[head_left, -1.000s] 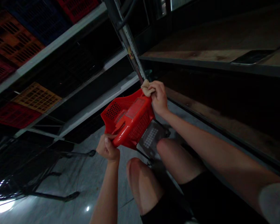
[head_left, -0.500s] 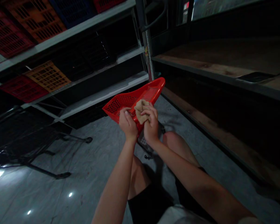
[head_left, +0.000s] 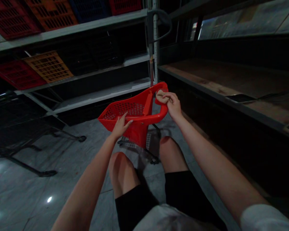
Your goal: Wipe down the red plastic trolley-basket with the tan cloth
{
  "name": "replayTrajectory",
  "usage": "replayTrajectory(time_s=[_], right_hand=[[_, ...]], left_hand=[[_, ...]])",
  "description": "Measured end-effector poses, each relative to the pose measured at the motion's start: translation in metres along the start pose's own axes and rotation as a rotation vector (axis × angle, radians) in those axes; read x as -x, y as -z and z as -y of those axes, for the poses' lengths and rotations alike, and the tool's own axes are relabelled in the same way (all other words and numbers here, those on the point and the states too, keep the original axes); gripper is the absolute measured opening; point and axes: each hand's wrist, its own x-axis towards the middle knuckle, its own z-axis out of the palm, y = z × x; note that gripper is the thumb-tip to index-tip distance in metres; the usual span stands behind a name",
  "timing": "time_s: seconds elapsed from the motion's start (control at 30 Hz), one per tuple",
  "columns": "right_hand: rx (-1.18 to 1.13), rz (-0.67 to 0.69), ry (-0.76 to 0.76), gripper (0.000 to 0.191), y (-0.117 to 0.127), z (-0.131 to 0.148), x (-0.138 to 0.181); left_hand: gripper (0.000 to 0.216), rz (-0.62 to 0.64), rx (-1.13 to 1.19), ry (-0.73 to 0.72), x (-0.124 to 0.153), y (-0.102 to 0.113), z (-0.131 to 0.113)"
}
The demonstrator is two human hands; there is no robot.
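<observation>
A red perforated plastic basket [head_left: 135, 110] is held in front of my knees, above the floor. My left hand [head_left: 120, 125] rests on its near rim with the fingers stretched out and spread. My right hand [head_left: 172, 103] is closed on a small beige cloth [head_left: 160, 96], pressed against the basket's far right rim near the handle loop. My bare knees and black shorts are below the basket.
White metal shelves [head_left: 91, 75] at the left carry orange, red and dark crates [head_left: 48, 65]. A dark wooden shelf [head_left: 221, 83] runs along the right with a flat dark object on it. A black wire cart [head_left: 19, 134] stands at the left on the shiny grey floor.
The basket has turned and levelled out. My left hand opened and moved onto the near rim. My right hand carried the cloth from the basket's middle to its far right rim.
</observation>
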Motion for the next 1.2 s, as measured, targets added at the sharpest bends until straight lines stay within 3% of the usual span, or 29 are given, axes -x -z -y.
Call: replayTrajectory(time_s=[0.07, 0.17, 0.37, 0.5, 0.7, 0.77, 0.83, 0.97, 1.07, 1.2], right_hand=[[-0.02, -0.037, -0.062, 0.02, 0.006, -0.004, -0.005], [-0.053, -0.11, -0.116, 0.022, 0.012, 0.001, 0.006], [0.014, -0.299, 0.011, 0.024, 0.001, 0.045, 0.072], [0.067, -0.214, 0.077, 0.024, -0.001, 0.054, 0.08], [0.063, -0.095, -0.044, 0.018, 0.03, -0.001, 0.011], [0.084, -0.068, -0.052, 0.02, 0.036, -0.008, 0.003], [0.119, -0.084, -0.008, 0.024, 0.035, 0.0, 0.013], [0.188, -0.121, 0.081, 0.027, 0.023, 0.039, 0.064], [0.249, 0.02, 0.125, 0.024, 0.016, 0.059, 0.089], [0.345, 0.141, 0.162, 0.022, 0.016, 0.054, 0.078]], left_hand=[[0.045, 0.086, -0.202, 0.05, 0.002, -0.008, 0.015], [0.04, 0.043, -0.407, 0.122, 0.004, -0.025, 0.015], [0.036, 0.009, -0.469, 0.158, 0.001, -0.039, 0.002], [0.031, -0.008, -0.439, 0.159, 0.001, -0.034, 0.007], [0.026, -0.013, -0.394, 0.112, 0.003, -0.038, -0.001], [0.027, -0.027, -0.409, 0.125, 0.003, -0.04, -0.006], [0.029, -0.03, -0.426, 0.143, 0.003, -0.041, -0.009], [0.033, -0.029, -0.45, 0.143, 0.004, -0.042, -0.015], [0.036, -0.047, -0.465, 0.145, 0.005, -0.044, -0.021], [0.037, -0.086, -0.443, 0.151, 0.005, -0.056, -0.037]])
